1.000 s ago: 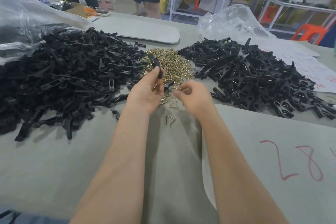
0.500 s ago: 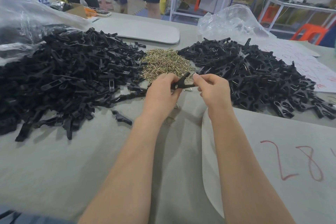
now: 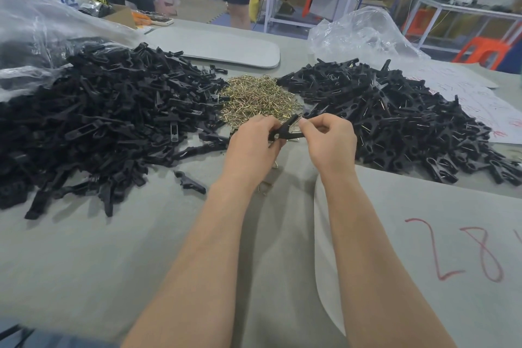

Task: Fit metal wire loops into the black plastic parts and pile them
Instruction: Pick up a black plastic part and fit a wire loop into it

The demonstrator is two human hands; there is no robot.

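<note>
Two hands meet at mid-table, just in front of the heap of brass-coloured wire loops (image 3: 260, 99). Your left hand (image 3: 251, 147) has its fingers curled round one black plastic part (image 3: 284, 130), gripping its lower end so the piece slants up & to the right. Your right hand (image 3: 330, 144) pinches the part's upper tip w/ thumb & forefinger, other fingers curled in. A glint of wire shows there, but whether a loop is seated in the part can't be told. The held part is off the table, between both hands, close to the heap's near edge. To your left lies the big pile of black parts (image 3: 99, 121), its far side under a clear plastic bag (image 3: 42, 25). To your right lies a second pile of black parts (image 3: 395, 116), many w/ thin wire glints on them, reaching the heap's right side. One stray black part (image 3: 189, 182) lies alone on the grey table cover (image 3: 84, 248), near your left wrist & apart from the left pile. A few loose loops (image 3: 275, 164) lie on the cover under your hands. A grey sheet (image 3: 423, 234) w/ red digits overlaps the cover by your right forearm. A crumpled clear bag (image 3: 361, 34) sits behind the right pile.
</note>
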